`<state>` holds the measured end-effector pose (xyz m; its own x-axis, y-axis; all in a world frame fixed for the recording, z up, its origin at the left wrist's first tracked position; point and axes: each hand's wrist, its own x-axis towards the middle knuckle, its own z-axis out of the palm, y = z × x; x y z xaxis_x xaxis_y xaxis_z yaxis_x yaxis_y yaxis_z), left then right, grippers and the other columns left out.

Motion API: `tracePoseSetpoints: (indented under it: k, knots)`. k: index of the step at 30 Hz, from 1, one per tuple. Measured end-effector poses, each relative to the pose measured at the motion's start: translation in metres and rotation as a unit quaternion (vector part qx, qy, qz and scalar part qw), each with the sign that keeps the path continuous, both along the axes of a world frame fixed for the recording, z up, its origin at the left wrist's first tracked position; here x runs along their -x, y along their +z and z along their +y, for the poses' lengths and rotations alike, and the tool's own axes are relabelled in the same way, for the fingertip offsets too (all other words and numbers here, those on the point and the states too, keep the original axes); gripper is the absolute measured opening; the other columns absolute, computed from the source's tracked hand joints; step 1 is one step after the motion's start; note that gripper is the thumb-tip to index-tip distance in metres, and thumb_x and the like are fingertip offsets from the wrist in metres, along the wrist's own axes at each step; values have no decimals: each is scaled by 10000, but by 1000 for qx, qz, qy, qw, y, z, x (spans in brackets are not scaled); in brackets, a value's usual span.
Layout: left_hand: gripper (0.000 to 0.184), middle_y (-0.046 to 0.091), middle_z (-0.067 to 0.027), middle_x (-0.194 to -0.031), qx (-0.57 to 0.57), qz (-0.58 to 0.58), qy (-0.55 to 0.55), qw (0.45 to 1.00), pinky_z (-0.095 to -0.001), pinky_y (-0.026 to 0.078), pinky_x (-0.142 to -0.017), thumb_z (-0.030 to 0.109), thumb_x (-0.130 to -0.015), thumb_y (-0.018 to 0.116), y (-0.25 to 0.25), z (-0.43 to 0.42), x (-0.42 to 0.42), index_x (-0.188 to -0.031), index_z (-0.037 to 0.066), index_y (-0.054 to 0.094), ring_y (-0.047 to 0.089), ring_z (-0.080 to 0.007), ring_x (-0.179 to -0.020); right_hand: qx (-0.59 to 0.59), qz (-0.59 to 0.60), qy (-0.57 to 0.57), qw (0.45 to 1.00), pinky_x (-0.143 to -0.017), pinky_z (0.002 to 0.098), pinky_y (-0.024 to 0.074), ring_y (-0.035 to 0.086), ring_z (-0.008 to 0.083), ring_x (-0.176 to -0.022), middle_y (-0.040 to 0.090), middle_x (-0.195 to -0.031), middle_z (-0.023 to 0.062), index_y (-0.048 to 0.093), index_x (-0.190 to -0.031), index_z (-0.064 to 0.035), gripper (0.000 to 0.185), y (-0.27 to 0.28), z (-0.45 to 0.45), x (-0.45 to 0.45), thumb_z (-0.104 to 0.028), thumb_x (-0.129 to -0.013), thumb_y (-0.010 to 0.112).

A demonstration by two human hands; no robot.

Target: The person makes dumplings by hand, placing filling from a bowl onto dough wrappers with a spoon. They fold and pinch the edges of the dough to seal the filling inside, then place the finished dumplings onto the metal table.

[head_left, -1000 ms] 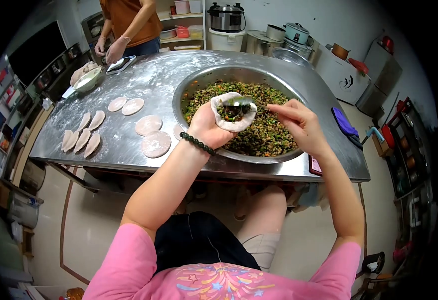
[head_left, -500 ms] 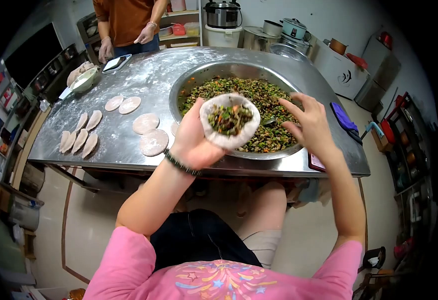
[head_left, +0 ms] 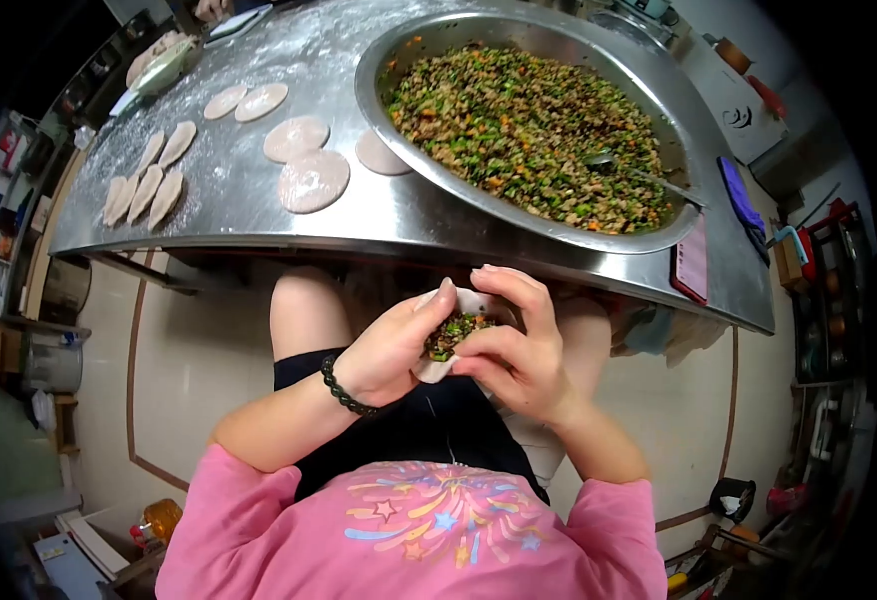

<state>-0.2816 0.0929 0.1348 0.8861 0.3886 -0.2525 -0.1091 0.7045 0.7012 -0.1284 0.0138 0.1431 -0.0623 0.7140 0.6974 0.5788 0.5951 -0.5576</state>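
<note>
In front of my lap, below the table edge, my left hand (head_left: 387,348) cups a filled dumpling wrapper (head_left: 435,369). Its pale dough is partly bent up around chopped green, brown and orange filling (head_left: 451,336). My right hand (head_left: 524,352) grips the dough's right side with curled fingers and thumb; the fingers hide part of that edge. Beyond my hands stands a large metal bowl (head_left: 504,208) of chopped filling (head_left: 539,130). A metal spoon (head_left: 649,182) rests in it, handle over the right rim.
Several flat round wrappers (head_left: 315,182) lie left of the bowl on the floured steel table (head_left: 259,222). Folded dumplings (head_left: 166,198) sit farther left. A pink phone (head_left: 692,262) and a purple item (head_left: 742,200) lie right. Another person's hand (head_left: 214,9) shows at the far edge.
The filled wrapper has come down from over the bowl to my lap. My right hand has moved in and taken hold of its edge. The view has tilted down.
</note>
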Motion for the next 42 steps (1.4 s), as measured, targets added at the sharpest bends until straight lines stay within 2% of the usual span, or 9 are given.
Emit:
tracePoseSetpoints:
  k: [4, 5, 6, 8, 12, 13, 16, 27, 42]
  knots:
    - [341, 547, -36, -1037, -129, 39, -61, 989, -232, 471, -760, 233, -898, 529, -17, 11, 12, -1161, 22, 474, 543, -92, -908, 39, 31, -11, 999, -863, 400, 405, 480, 342, -1067, 487, -1185, 159, 620, -771, -70, 177, -21, 6, 10, -136, -654, 733]
    - [439, 540, -27, -989, -234, 10, -40, 971, -221, 448, -745, 201, -783, 637, -15, 7, 11, -1148, 26, 467, 523, -66, -855, 44, 36, -19, 998, -869, 403, 402, 482, 345, -1064, 486, -1185, 165, 620, -770, -67, 171, -24, 8, 11, -122, -650, 729]
    - [521, 531, -43, -1020, -200, 2, -92, 975, -236, 446, -785, 94, -727, 695, -15, 11, 18, -1173, 21, 435, 520, -79, -898, 46, 41, -22, 998, -869, 403, 402, 482, 345, -1064, 486, -1185, 165, 620, -770, -67, 171, -25, 10, 12, -122, -650, 729]
    - [514, 537, -41, -1032, -297, 32, -72, 952, -250, 445, -804, 95, -726, 706, -13, 8, 17, -1163, 18, 446, 524, -92, -936, 57, 61, -9, 996, -878, 405, 398, 485, 347, -1063, 485, -1186, 174, 623, -766, -63, 161, -25, 13, 13, -95, -641, 719]
    - [489, 541, -38, -1077, -325, 25, -12, 945, -261, 431, -858, 47, -724, 703, -31, 14, 16, -1149, 17, 464, 522, -109, -999, 70, 111, 30, 991, -918, 394, 381, 476, 344, -1104, 472, -1220, 187, 591, -990, -55, 481, -27, 14, 5, -281, -616, 792]
    - [499, 541, -43, -1091, -333, 11, 3, 943, -266, 425, -873, 28, -715, 702, -35, 19, 15, -1153, 21, 464, 520, -116, -1018, 82, 121, 39, 988, -926, 393, 380, 472, 347, -1114, 466, -1231, 195, 519, -1124, -42, 727, -35, 13, -1, -387, -557, 816]
    - [543, 534, -71, -1148, -329, -30, 33, 943, -291, 411, -918, -30, -672, 707, -50, 41, 11, -1157, 32, 469, 513, -150, -1070, 151, 116, -43, 981, -895, 379, 406, 498, 322, -1066, 508, -1155, 157, 467, -1177, -26, 834, -52, 12, -9, -381, -519, 837]
    - [467, 526, -152, -1172, -293, -66, 46, 953, -323, 417, -920, -11, -679, 704, -75, 51, 7, -1089, 38, 485, 520, -213, -1086, 198, 176, -46, 963, -614, 308, 498, 605, 231, -716, 595, -885, 106, 607, -941, -32, 256, -55, 13, -16, -91, -714, 710]
    - [444, 525, -157, -1164, -335, -51, 15, 941, -321, 421, -911, 35, -693, 712, -77, 56, 8, -1084, 22, 502, 527, -217, -1069, 132, 93, -103, 981, -583, 324, 470, 587, 246, -675, 600, -776, 89, 627, -852, -37, 192, -54, 15, -15, -105, -696, 716]
